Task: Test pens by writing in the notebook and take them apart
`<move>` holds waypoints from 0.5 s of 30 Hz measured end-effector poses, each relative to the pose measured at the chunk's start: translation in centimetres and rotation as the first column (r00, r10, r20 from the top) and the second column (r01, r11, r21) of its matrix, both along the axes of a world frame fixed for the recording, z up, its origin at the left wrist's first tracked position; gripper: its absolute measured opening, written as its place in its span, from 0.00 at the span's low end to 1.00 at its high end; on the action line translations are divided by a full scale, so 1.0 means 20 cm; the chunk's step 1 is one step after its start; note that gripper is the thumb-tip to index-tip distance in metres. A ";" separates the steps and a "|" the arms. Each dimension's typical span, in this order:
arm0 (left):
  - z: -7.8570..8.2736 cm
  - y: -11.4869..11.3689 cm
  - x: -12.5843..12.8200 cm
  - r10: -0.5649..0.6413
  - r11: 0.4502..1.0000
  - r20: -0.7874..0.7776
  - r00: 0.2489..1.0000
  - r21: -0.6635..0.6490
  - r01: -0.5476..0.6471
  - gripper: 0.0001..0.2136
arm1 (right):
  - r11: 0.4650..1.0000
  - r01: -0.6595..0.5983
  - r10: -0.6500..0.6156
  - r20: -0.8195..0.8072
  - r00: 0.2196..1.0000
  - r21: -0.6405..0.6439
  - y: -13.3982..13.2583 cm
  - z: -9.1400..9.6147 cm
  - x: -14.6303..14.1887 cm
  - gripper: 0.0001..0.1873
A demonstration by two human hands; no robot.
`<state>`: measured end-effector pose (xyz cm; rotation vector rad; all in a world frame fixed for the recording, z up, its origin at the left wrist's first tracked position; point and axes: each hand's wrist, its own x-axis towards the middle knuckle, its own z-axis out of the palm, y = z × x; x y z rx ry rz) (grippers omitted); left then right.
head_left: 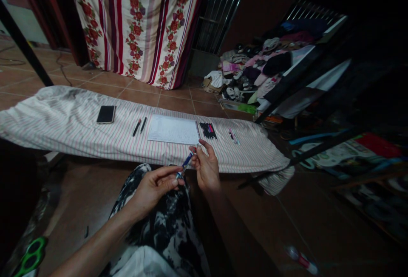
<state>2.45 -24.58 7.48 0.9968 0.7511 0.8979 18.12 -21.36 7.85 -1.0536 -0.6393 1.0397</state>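
Observation:
Between my two hands, just above my lap, is a slim blue pen point(187, 161) with a pale lower end. My left hand point(164, 179) pinches its lower end between thumb and fingers. Around its upper end, the fingers of my right hand point(205, 164) are closed, near a small red spot. Beyond my hands, a spiral notebook point(174, 129) lies open on a striped cloth point(127, 145). A black-and-red pen point(137, 127) and a dark pen point(143, 125) lie left of it. A row of black pens point(208, 131) sits at its right.
A dark-screened phone or tablet point(106, 114) rests on the cloth at left, small stationery pieces point(233, 136) at right. Dark metal bars point(25, 43) slope down at both sides. A floral curtain point(137, 26) hangs behind. Heaped clothes point(255, 69) and a bottle point(302, 260) are on the right.

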 end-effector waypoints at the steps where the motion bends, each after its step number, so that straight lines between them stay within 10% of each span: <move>1: 0.00 0.00 0.00 0.005 1.000 -0.003 1.000 0.005 -0.005 0.17 | 1.000 -0.008 0.007 0.046 0.999 0.012 0.00 0.00 -0.01 0.20; 5: 0.01 0.00 0.02 0.059 0.994 -0.050 0.997 0.099 -0.054 0.15 | 0.993 -0.082 0.055 0.296 0.954 0.081 0.02 -0.03 0.00 0.12; 9: 0.02 0.00 0.02 0.104 0.939 -0.119 0.987 0.339 -0.058 0.12 | 0.954 -0.183 -0.030 0.683 0.729 0.237 0.01 -0.05 0.01 0.13; 15: -0.01 -0.07 0.02 0.203 0.558 -0.271 0.941 0.822 0.117 0.15 | 0.813 -0.247 -0.410 0.819 0.402 0.528 -0.06 -0.01 0.02 0.17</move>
